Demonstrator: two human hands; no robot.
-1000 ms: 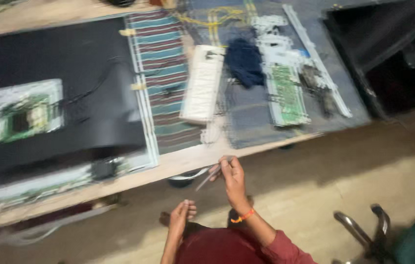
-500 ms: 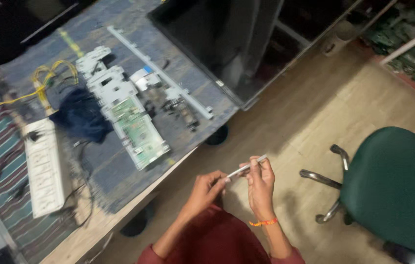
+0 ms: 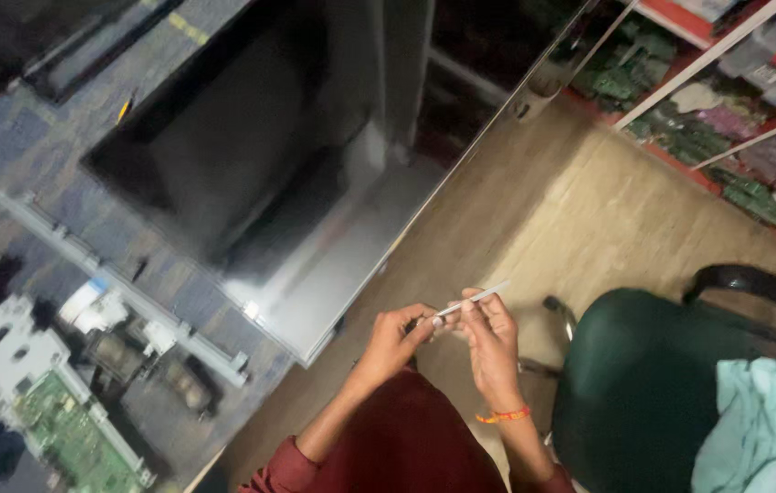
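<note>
Both hands meet over the lap, left hand (image 3: 394, 336) and right hand (image 3: 490, 333) each pinching one slim grey-white metal tool (image 3: 472, 298), raised clear of the large dark flat panel (image 3: 251, 173) far-left for close handling.

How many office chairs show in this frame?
1: a green office chair at lower right, beside the right hand, a pale cloth draped on it. Others may sit out of frame.
</note>
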